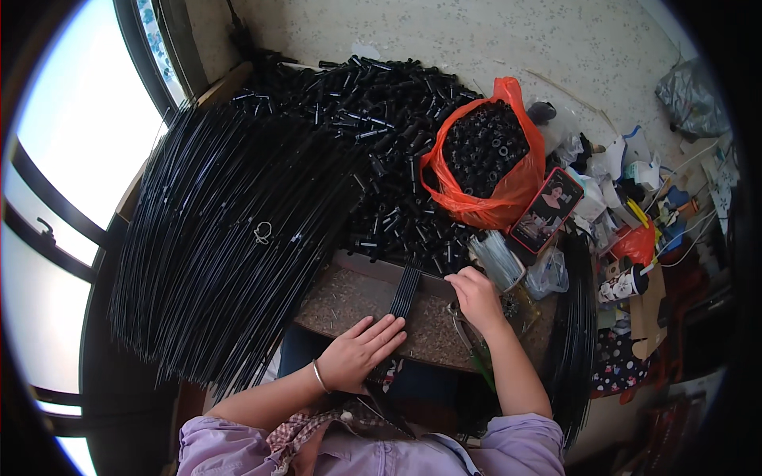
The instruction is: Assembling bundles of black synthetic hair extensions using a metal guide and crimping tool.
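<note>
My left hand [367, 349], with a bangle at the wrist, lies flat with fingers stretched out. Its fingertips touch the lower end of a small row of thin black rods [406, 290] laid side by side across the brown worktop [349, 301]. To the right, my right hand [476, 297] is closed in a pinch at the near edge of a heap of short black tubular parts [389, 170]; what lies between its fingertips is hidden. Green-handled pliers [481, 366] rest just below that hand, at the worktop's front edge.
A large bundle of long black rods [230, 246] fills the left side. An orange bag [484, 208] of black ring-shaped parts stands behind my right hand, beside a propped phone [548, 208] and a clear pack of thin pins [498, 260]. Clutter and a patterned cup [623, 285] lie farther right.
</note>
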The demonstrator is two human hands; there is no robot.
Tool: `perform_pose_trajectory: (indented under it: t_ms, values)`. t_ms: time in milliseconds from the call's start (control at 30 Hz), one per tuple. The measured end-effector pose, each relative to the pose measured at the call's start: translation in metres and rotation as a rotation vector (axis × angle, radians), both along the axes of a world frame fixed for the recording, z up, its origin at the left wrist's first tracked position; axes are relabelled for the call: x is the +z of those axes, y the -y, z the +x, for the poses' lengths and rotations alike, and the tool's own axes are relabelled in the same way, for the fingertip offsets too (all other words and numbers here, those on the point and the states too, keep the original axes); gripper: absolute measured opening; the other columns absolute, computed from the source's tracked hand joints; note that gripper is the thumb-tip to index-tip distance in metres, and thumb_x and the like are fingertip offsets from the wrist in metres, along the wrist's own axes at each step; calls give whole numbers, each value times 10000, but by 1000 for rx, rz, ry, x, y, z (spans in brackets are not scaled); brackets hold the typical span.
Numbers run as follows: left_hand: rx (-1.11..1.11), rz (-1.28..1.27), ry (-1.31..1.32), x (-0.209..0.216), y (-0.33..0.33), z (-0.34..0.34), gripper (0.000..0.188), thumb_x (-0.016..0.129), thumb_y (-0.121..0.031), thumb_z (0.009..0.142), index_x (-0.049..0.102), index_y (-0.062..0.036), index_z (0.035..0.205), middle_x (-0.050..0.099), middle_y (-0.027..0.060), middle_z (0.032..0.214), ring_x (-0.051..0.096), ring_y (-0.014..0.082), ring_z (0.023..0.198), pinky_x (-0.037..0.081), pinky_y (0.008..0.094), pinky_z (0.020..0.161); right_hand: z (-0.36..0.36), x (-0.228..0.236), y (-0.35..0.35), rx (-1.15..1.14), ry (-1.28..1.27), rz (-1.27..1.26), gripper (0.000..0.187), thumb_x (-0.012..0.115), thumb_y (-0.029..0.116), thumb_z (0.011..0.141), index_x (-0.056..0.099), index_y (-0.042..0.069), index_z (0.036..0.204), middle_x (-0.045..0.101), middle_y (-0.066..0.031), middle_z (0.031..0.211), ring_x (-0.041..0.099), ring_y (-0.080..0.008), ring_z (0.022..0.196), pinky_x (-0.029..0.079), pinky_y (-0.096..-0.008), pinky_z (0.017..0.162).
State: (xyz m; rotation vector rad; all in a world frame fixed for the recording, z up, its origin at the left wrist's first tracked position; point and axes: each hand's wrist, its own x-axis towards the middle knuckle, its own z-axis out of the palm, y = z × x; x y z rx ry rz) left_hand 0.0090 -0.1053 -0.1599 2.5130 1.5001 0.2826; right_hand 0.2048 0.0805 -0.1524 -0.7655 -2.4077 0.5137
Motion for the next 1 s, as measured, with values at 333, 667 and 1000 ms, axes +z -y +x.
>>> perform_pose_trajectory:
  t_ms: [333, 667, 1000]
  values:
    - [6, -48, 50, 4, -1, 1, 763, 524, -283, 699, 260, -9, 1360, 236, 157, 1430, 222, 269, 1333, 182, 408, 1063, 0, 4, 3, -23, -2, -8, 112, 573, -32, 740, 623, -7, 837, 569, -126, 766, 580, -296, 697, 465, -338, 619]
    - [-13, -35, 27, 4, -2, 0, 776, 547, -317, 698, 268, -10, 1354, 238, 158, 1428, 233, 267, 1328, 186, 402, 1061, 11, 1, 2, -74, -40, -90, 104, 565, -32, 747, 614, -7, 836, 579, -121, 775, 591, -299, 702, 475, -335, 618]
    - [-16, -36, 36, 2, -2, -1, 803, 569, -323, 683, 263, -7, 1354, 238, 163, 1425, 234, 272, 1327, 191, 406, 1059, 7, 3, 7, -77, -16, -17, 102, 561, -25, 756, 611, -3, 842, 570, -120, 770, 582, -303, 698, 471, -342, 615]
